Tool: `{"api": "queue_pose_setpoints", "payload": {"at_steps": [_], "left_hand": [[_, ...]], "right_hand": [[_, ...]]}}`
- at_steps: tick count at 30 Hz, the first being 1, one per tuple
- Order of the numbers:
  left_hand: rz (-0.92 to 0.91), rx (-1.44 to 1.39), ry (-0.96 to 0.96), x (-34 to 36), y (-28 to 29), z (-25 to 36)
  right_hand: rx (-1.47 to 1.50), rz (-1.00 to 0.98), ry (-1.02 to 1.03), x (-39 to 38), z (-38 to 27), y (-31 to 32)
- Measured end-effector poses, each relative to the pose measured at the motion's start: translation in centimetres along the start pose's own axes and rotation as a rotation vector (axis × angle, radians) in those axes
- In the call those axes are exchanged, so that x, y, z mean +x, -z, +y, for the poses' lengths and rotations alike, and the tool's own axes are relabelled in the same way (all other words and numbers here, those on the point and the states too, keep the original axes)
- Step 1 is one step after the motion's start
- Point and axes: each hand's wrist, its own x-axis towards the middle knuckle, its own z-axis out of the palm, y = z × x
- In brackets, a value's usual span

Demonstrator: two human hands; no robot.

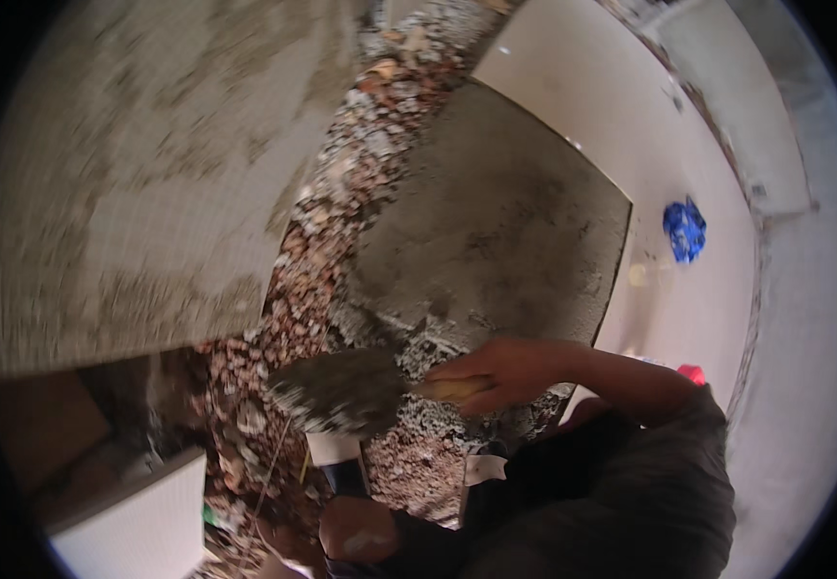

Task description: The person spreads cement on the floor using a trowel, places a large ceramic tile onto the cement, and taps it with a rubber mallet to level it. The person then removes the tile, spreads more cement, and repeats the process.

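Observation:
My right hand [501,374] grips the wooden handle [455,389] of a trowel. Its broad blade [341,389] is coated in wet grey mortar and blurred by motion. The blade is over the rubble, just short of a smoothed grey mortar bed [496,222]. Along the bed's near edge, close to my hand, the mortar [423,343] is rough and lumpy. I cannot make out my left hand; my knee [356,531] shows at the lower edge.
Broken brick rubble [312,251] runs in a strip left of the bed. Beyond it stands a large grey mortar-smeared surface [148,193]. Pale glossy tiles [583,68] border the bed, with a crumpled blue plastic piece [685,232] on them. A white panel [143,521] is at lower left.

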Motion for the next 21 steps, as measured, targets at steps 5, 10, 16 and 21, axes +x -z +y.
{"api": "queue_pose_setpoints", "payload": {"at_steps": [5,10,16,21], "left_hand": [[-0.434,-0.212,-0.315,18.4,-14.1,13.7],[-0.348,-0.102,-0.950,31.3,-32.4,31.1],[-0.160,0.322,-1.026,36.5,-44.8,41.9],[-0.303,0.592,-0.888,36.3,-47.3,43.0]], "right_hand": [[0.159,0.495,-0.461,-12.8,7.8,2.1],[-0.139,1.085,-0.737,-14.1,16.1,3.7],[-0.234,1.606,-0.963,-9.8,20.3,2.9],[0.728,1.744,-0.838,-7.8,19.7,1.1]]}}
